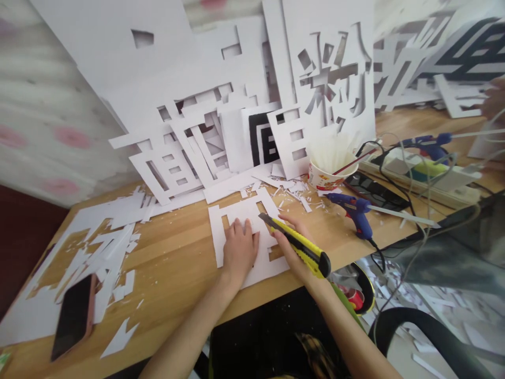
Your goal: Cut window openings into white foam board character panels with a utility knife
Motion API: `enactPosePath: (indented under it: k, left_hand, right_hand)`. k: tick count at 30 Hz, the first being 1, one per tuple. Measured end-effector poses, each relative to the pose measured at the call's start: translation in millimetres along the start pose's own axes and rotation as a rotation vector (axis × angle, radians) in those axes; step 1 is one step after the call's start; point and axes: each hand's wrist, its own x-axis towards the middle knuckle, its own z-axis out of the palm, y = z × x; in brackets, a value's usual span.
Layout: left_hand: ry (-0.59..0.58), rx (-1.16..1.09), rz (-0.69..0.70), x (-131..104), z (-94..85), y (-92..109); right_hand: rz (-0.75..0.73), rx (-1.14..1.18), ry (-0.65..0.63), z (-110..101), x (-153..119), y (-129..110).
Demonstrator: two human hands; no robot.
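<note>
My left hand (pixel 241 251) lies palm down on a white foam board sheet (pixel 259 272), its fingers slightly spread. Angular shapes are cut out of this sheet, and the wooden table shows through them. In my right hand (pixel 292 246) is a yellow and black box cutter (pixel 302 247), its blade tip above the sheet's upper part. Whether the blade touches the board I cannot tell. Small white offcuts (pixel 290 197) lie just beyond the sheet.
Cut-out white panels (pixel 189 147) lean against the wall. A paper tub (pixel 330 173) of glue sticks, a blue glue gun (pixel 357 210) and a power strip (pixel 426 176) stand right. Left are a phone (pixel 74 315) and scraps (pixel 94 258). Another person's hand (pixel 495 102) shows far right.
</note>
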Motion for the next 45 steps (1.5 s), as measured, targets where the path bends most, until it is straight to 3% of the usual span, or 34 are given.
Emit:
enactPosePath:
  k: [4, 7, 10, 13, 15, 18, 24, 27, 33, 36, 41, 45]
  left_hand:
    - [-0.182, 0.007, -0.057, 36.3, -30.2, -11.8]
    - [-0.093, -0.038, -0.146, 86.2, -40.6, -27.4]
    - [-0.069, -0.208, -0.068, 130.1, -24.7, -31.2]
    - [-0.009, -0.289, -0.033, 149.5, 3.1, -23.1]
    - [0.008, -0.301, -0.053, 150.6, 16.5, -17.9]
    - [-0.014, -0.296, -0.068, 148.3, 22.6, -16.7]
    - [-0.117, -0.353, -0.06, 152.1, 18.7, -18.9]
    - [-0.071, -0.362, -0.073, 151.8, 19.8, -15.2]
    - [0.006, -0.384, 0.093, 151.4, 24.1, -13.1]
    - [-0.021, -0.384, 0.051, 151.8, 23.7, -12.7]
    - [-0.088, -0.405, 0.01, 152.7, 19.5, -12.9]
    - [-0.141, -0.423, -0.023, 154.5, 17.5, -14.2]
  right_hand:
    - [-0.028, -0.107, -0.08, 2.6, 9.4, -5.8]
    - [-0.027, -0.159, -0.057, 11.6, 11.8, -7.6]
    - [-0.2, -0.295, 0.036, 23.7, 14.1, 2.0]
    - [-0.432, -0.455, 0.07, 32.0, 17.4, 16.3]
    - [-0.484, -0.526, 0.051, 33.2, 18.5, 21.7]
    - [-0.473, -0.579, 0.009, 31.7, 18.7, 20.2]
    - [-0.466, -0.642, -0.046, 31.5, 18.7, 8.4]
    - [-0.455, -0.671, -0.067, 31.6, 17.0, 7.2]
    - [-0.528, -0.741, -0.082, 34.6, 14.9, 10.4]
    - [-0.596, -0.822, -0.102, 40.5, 16.3, 3.2]
    - [-0.529, -0.897, -0.135, 48.7, 21.1, -15.2]
    - [-0.543, -0.865, -0.16, 46.3, 22.9, -15.7]
